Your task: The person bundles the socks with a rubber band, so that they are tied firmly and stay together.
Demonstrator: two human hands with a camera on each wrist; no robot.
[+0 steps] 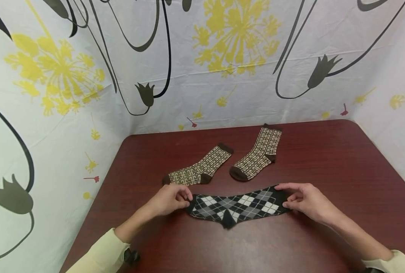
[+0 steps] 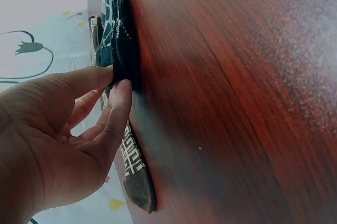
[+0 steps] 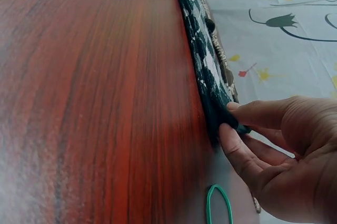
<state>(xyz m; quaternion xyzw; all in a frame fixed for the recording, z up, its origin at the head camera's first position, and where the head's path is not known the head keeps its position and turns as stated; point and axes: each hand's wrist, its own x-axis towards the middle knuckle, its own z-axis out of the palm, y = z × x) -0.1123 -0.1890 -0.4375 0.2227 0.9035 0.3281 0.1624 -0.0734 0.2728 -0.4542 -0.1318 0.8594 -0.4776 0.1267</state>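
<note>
A black, grey and white argyle sock (image 1: 245,204) lies stretched sideways near the middle of the table, its dark heel pointing toward me. At its left end, my left hand (image 1: 173,199) pinches the black edge between thumb and fingers; the left wrist view shows this grip on the sock (image 2: 124,58) closely. My right hand (image 1: 306,199) holds the opposite black end, thumb at the lower corner and index finger along the top. In the right wrist view, thumb and fingertips pinch the sock (image 3: 210,98) there.
Beyond the argyle sock lie two brown-and-cream patterned socks, one on the left (image 1: 202,167) and one on the right (image 1: 257,155). A reddish-brown table (image 1: 332,159) carries everything. Flowered white cloth (image 1: 189,68) hangs around it. A thin green loop (image 3: 209,205) shows near the right hand.
</note>
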